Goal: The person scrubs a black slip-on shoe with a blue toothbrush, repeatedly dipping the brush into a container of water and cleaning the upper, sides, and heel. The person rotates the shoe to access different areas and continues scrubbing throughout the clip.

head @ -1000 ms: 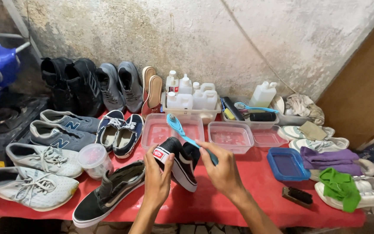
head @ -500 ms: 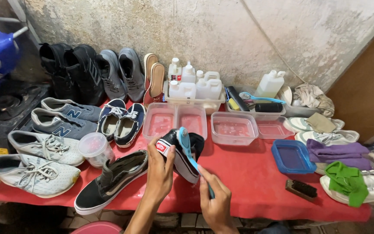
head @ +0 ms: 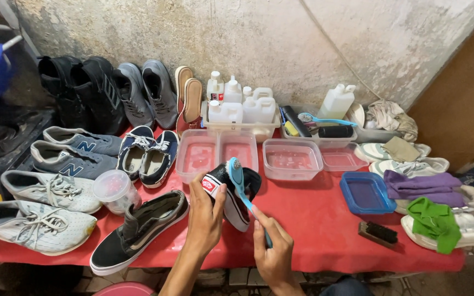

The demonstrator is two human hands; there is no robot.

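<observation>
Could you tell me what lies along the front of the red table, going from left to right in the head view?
White sneaker → black shoe → left hand → right hand → brown brush → green cloth.

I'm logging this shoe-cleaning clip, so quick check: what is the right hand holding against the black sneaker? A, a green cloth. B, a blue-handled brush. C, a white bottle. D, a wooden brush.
B: the right hand grips a blue-handled brush whose head rests on the black sneaker held up by the left hand; the green cloth and dark bristle brush lie untouched on the red table.
</observation>
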